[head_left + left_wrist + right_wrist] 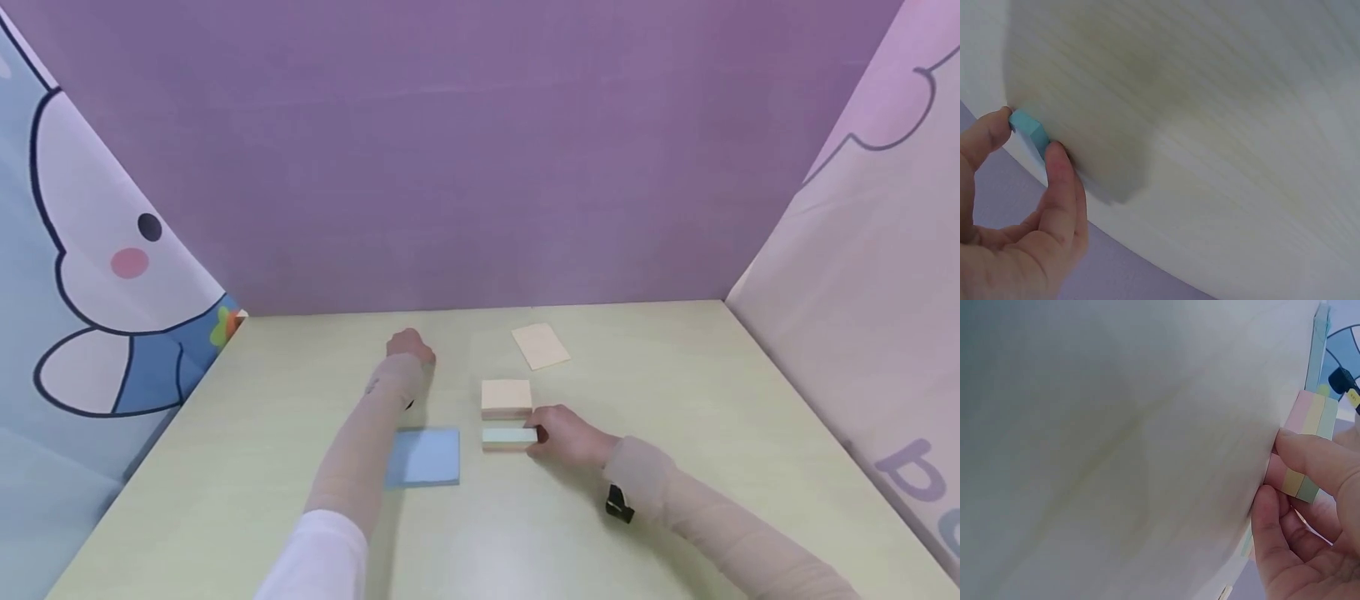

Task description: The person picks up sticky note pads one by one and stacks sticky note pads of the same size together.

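My left hand [410,343] is at the far left part of the table. In the left wrist view its thumb and fingers pinch a small light-blue pad [1032,130], seen edge-on against the tabletop. My right hand [573,437] pinches the right end of a narrow sticky note pad [508,437] lying on the table. The right wrist view shows this pad [1305,419] in pink, yellow and green layers between thumb and fingers. Just behind it sits a wider cream-topped sticky note pad [506,395]. Left of it lies a blue square pad [426,457], partly hidden by my left forearm.
A pale yellow sheet or thin pad [541,346] lies askew toward the back of the light table [645,358]. A purple backdrop [480,167] rises behind the table edge. Printed cloth panels [135,350] stand along both sides.
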### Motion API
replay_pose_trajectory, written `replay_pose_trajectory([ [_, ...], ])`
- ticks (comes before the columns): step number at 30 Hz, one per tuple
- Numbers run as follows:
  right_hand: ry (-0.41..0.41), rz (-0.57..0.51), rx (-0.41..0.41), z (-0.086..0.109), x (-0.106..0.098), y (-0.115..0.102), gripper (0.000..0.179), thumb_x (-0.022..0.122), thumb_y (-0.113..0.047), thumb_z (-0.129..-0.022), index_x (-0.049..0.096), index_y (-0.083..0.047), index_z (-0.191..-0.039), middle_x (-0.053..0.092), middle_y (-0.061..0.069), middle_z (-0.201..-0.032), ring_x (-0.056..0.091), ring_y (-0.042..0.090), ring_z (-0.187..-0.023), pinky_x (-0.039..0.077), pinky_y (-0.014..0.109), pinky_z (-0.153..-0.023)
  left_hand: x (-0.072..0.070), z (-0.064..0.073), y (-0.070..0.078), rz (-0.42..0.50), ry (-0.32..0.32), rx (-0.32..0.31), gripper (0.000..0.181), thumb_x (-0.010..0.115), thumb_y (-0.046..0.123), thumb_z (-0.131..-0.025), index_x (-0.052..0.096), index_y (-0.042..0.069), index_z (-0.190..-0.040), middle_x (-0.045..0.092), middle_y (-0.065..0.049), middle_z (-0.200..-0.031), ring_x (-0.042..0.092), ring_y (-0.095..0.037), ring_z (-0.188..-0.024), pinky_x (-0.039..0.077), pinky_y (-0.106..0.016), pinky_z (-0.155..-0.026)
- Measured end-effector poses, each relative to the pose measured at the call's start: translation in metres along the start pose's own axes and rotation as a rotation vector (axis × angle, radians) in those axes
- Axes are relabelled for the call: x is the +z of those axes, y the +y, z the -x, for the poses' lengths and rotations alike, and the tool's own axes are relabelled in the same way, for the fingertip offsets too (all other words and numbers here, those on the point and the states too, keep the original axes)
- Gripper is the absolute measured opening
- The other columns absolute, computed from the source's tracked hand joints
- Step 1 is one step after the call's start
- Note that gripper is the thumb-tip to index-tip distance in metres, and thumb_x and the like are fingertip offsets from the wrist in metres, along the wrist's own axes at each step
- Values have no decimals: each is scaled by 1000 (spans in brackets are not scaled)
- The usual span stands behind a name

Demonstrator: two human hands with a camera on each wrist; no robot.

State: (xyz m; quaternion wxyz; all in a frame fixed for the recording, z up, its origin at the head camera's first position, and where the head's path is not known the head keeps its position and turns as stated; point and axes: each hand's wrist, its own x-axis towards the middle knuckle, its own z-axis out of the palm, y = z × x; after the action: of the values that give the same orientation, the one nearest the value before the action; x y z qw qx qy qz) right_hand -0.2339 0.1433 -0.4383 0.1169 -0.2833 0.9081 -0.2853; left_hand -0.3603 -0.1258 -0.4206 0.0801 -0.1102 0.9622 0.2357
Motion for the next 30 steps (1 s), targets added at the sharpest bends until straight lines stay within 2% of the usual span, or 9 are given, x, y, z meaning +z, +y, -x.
replay_pose_trajectory([
  [4, 5, 14, -22, 0, -2, 0, 18, 70, -5, -76, 66, -1, -93, 57, 0, -78, 48, 10, -69, 43, 20, -62, -4, 2, -1, -48, -11, 29, 31, 60, 12, -78, 59, -6, -104, 63, -23, -100, 60, -35, -93, 51, -43, -78],
  [10, 1, 7, -13, 0, -1, 1, 19, 70, -4, -76, 65, 0, -94, 58, 1, -79, 48, 10, -70, 43, 21, -62, -6, 5, -8, -87, -33, 82, 29, 55, 7, -83, 56, -7, -108, 61, -24, -104, 58, -33, -93, 50, -43, -80],
  [17, 0, 9, -24, 0, -2, 1, 18, 69, -5, -77, 65, -1, -94, 58, 0, -78, 48, 10, -69, 43, 20, -62, -10, 6, -13, -182, -11, 142, 32, 53, 5, -81, 55, -7, -111, 62, -23, -105, 60, -36, -94, 48, -44, -83],
  [23, 5, 24, -37, 0, -3, 2, 18, 69, -6, -77, 65, 0, -94, 56, -1, -76, 47, 10, -68, 42, 20, -61, -13, 7, -18, -164, -33, 192, 36, 55, 2, -81, 59, -1, -117, 61, -20, -113, 58, -36, -101, 46, -44, -89],
  [25, 3, 22, -37, 1, -3, 2, 19, 69, -6, -77, 65, 0, -94, 56, 0, -76, 46, 10, -68, 42, 20, -61, -12, 7, -21, -151, -42, 206, 34, 55, 0, -81, 60, 0, -115, 61, -19, -113, 57, -36, -103, 44, -44, -91],
  [30, -2, 16, -20, 0, -3, 1, 18, 70, -6, -77, 65, -1, -94, 56, 0, -76, 47, 10, -68, 42, 20, -61, -13, 6, -27, -153, -60, 290, 31, 53, -6, -78, 62, 1, -107, 61, -17, -112, 55, -34, -106, 42, -43, -94],
])
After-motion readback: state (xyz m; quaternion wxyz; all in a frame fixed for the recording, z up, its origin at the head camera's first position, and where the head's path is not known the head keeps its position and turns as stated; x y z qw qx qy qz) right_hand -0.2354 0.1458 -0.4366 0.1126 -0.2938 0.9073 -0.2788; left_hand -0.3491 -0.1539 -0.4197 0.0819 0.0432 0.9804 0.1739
